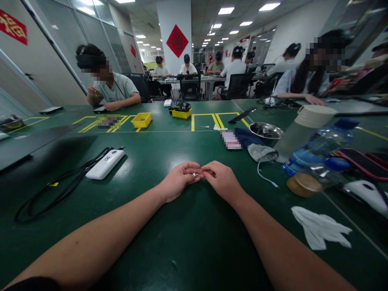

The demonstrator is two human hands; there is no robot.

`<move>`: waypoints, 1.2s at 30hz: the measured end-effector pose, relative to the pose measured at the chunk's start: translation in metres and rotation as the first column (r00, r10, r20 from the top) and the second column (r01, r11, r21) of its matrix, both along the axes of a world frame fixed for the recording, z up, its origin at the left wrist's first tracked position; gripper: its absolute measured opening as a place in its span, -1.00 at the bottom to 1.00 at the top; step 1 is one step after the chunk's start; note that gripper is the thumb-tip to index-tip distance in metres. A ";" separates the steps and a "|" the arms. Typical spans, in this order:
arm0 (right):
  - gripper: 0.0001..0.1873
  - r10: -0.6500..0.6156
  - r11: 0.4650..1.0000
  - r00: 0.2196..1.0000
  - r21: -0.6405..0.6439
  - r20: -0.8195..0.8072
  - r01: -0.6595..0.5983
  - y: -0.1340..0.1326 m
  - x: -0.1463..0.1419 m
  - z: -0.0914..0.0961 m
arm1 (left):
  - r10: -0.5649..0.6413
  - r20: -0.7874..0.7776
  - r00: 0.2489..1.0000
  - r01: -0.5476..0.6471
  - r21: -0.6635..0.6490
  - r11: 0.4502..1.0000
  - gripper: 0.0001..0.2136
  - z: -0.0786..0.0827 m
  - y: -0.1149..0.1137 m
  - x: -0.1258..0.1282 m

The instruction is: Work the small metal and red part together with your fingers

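Note:
My left hand [178,180] and my right hand [222,180] meet on the green table [194,242], fingertips together. Between them they pinch a tiny part [198,173], silvery on the left and orange-red on the right. Both hands have their fingers curled closed around it. Most of the part is hidden by the fingers, so I cannot make out what it is.
A white power bank [105,163] with a black cable [60,186] lies to the left. On the right are a metal bowl [266,130], plastic bottles [318,149], a white glove [321,230] and a grey pouch [262,152]. Yellow trays [142,119] and other seated people are across the table.

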State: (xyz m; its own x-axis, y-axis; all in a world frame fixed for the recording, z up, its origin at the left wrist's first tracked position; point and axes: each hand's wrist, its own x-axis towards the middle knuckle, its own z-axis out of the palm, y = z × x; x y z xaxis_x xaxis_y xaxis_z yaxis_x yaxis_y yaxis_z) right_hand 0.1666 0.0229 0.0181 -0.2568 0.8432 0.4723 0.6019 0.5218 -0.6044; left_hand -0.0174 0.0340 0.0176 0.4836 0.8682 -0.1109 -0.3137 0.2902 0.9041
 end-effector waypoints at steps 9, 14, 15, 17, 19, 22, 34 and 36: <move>-0.80 0.034 0.999 0.999 -0.010 -0.027 -0.035 -0.001 -0.001 0.002 | 0.031 -0.037 0.999 -0.029 0.052 0.998 -0.66 -0.003 -0.001 0.002; -0.80 0.001 0.997 0.997 -0.073 -0.071 -0.007 -0.003 -0.002 0.003 | 0.011 -0.065 0.998 -0.007 0.055 0.998 -0.76 -0.001 -0.001 0.001; -0.80 0.005 0.997 0.997 -0.079 -0.074 -0.011 -0.004 -0.002 0.003 | 0.012 -0.068 0.998 -0.008 0.048 0.999 -0.77 0.000 -0.002 0.001; -0.80 0.028 0.995 0.997 -0.095 -0.077 -0.035 -0.004 -0.001 0.004 | 0.012 -0.069 0.998 -0.010 0.034 0.999 -0.80 0.002 -0.002 0.001; -0.79 0.063 0.991 0.995 -0.113 -0.083 -0.072 -0.004 -0.001 0.005 | 0.005 -0.061 0.998 -0.003 0.029 1.000 -0.82 0.003 -0.003 0.001; -0.76 0.074 0.988 0.993 -0.131 -0.092 -0.085 -0.003 0.000 0.004 | 0.014 -0.042 0.999 -0.012 0.043 0.999 -0.85 0.005 -0.003 0.000; -0.80 0.014 0.905 0.892 -0.373 -0.452 -0.204 -0.002 -0.005 0.002 | 0.061 -0.079 0.995 -0.058 0.035 0.998 -0.86 0.004 -0.003 0.001; -0.79 -0.043 0.890 0.854 -0.408 -0.518 -0.203 -0.002 -0.005 0.003 | 0.064 -0.090 0.994 -0.058 0.068 0.996 -0.80 0.003 -0.004 0.002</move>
State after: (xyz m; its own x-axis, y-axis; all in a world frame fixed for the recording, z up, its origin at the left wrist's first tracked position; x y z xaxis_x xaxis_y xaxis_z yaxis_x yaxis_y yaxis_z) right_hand 0.1620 0.0212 0.0214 -0.1641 0.9758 0.1443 0.1187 0.1647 -0.9792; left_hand -0.0149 0.0304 0.0205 0.4200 0.9026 -0.0950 -0.2435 0.2128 0.9463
